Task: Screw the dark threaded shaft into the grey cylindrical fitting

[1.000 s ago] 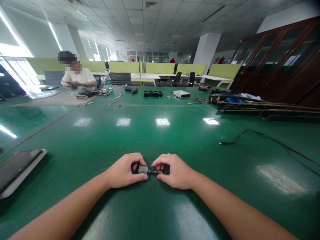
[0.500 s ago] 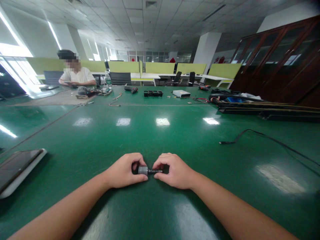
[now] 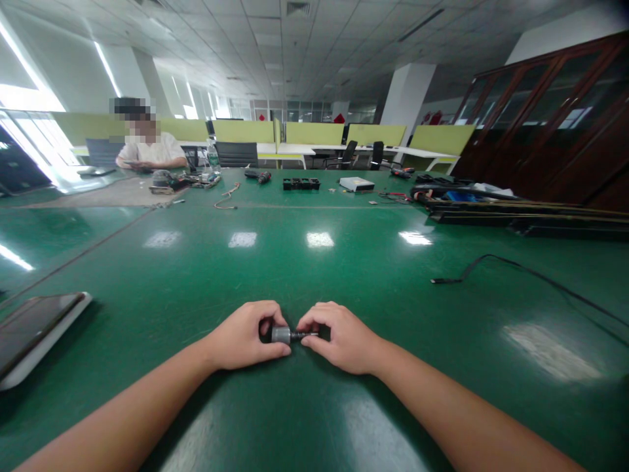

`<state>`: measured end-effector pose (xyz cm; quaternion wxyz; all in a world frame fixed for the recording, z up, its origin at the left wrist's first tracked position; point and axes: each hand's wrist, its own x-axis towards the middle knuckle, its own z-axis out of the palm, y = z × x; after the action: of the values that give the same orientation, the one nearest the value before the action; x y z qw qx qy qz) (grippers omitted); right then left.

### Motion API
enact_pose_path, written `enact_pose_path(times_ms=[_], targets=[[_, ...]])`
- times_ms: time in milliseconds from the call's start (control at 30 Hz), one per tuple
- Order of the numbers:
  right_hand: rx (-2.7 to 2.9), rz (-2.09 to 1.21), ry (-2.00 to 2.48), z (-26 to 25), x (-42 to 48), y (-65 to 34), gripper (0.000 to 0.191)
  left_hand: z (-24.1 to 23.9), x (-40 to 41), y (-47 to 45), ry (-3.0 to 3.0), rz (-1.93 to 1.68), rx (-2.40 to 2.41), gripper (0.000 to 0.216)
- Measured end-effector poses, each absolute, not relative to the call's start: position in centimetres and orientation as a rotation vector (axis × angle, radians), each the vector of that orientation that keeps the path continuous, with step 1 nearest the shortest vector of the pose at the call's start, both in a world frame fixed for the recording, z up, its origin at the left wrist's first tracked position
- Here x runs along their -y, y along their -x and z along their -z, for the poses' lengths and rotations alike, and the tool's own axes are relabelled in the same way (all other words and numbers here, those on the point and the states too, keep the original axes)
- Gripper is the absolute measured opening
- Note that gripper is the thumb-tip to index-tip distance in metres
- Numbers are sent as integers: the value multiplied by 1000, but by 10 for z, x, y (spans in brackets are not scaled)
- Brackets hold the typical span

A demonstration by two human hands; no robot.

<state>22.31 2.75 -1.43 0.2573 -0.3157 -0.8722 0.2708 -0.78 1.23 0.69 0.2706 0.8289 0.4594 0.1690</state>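
Observation:
Both my hands rest on the green table [image 3: 314, 275] near its front edge, pinching one small metal part between them. My left hand [image 3: 243, 337] has its fingers closed round the grey cylindrical body [image 3: 281, 335]. My right hand [image 3: 341, 337] pinches the thin dark shaft [image 3: 301, 335] that sticks out of the cylinder to the right. The ends of the part are hidden inside my fingers.
A tablet-like device [image 3: 34, 331] lies at the left edge. A black cable [image 3: 491, 262] runs across the right side. Far back lie black trays [image 3: 301, 184], a white box [image 3: 357, 184], tools and long dark rails [image 3: 521, 219]. Another person [image 3: 150, 151] sits at the far left.
My right hand has crept slightly left along the shaft toward the cylinder. My left hand and the part stay in place.

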Motion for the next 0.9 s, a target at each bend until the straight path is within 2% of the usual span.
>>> enact_pose_path(times_ms=[233, 500, 900], targets=[[2410, -674, 798, 16, -29, -224, 13, -7, -12, 7, -2221, -458, -1249, 24], [2425, -671, 784, 15, -30, -223, 20, -8, -12, 7, -2237, -457, -1236, 23], [2445, -668, 750, 16, -29, -224, 13, -7, -12, 10, -2283, -451, -1166, 22]])
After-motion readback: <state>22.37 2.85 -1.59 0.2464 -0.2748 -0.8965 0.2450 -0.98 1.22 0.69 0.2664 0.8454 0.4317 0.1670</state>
